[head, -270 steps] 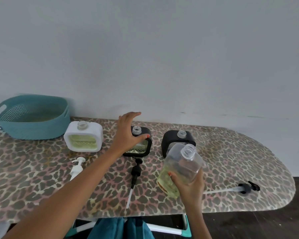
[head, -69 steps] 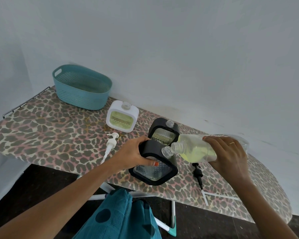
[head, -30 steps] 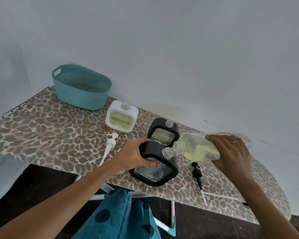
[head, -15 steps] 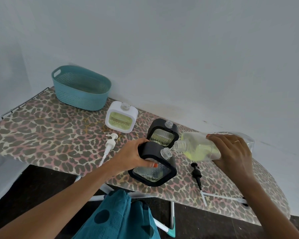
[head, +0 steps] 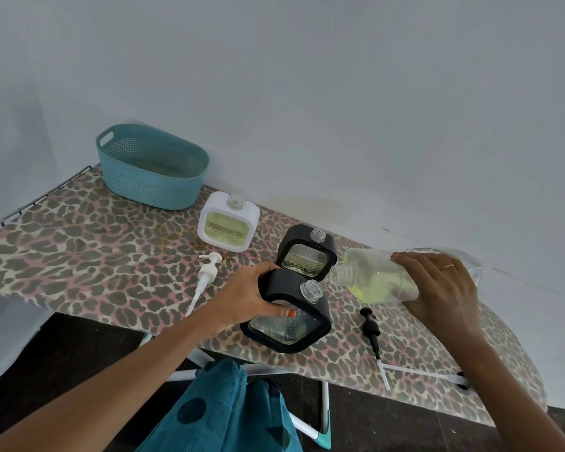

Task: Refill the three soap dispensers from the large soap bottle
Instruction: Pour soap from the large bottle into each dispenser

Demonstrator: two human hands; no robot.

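Note:
My left hand (head: 247, 298) grips a black soap dispenser (head: 291, 324), lifted and tilted over the board's front edge, its open clear neck pointing up and right. My right hand (head: 437, 288) holds the large clear soap bottle (head: 382, 275) almost on its side, yellow-green soap pooled inside, its mouth just above the dispenser's neck. A second black dispenser (head: 307, 252) stands behind, neck open. The white dispenser (head: 229, 226) stands further left, holding greenish soap, neck open.
All rests on a leopard-print ironing board (head: 79, 256) against a grey wall. A teal basket (head: 150, 168) sits at the back left. A white pump (head: 206, 278) lies left of my hand, a black pump (head: 372, 334) right, another pump's tube (head: 421, 373) near the front right edge.
Since 9 s ago my left hand has picked up a black dispenser and the big bottle has been tipped to its neck. Over the last second the pose has held nearly still.

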